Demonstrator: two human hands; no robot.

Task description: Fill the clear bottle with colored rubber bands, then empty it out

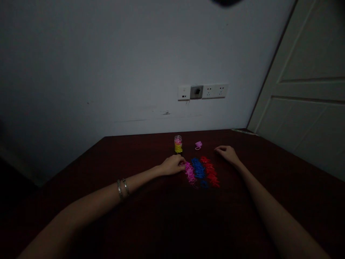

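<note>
Strands of pink (190,174) lie touching the curled left hand (173,165); whether it grips any, I cannot tell. Blue strands (198,168) and red strands (210,172) lie between those and the right hand (228,154), loosely bent, its grip likewise unclear.

Around the blue pile (198,167) we see: pink pile (190,175) just left, left hand (173,164) at its far end; red pile (210,172) right; right hand (226,153) farther right; jar (178,146) beyond, leftward.
</note>
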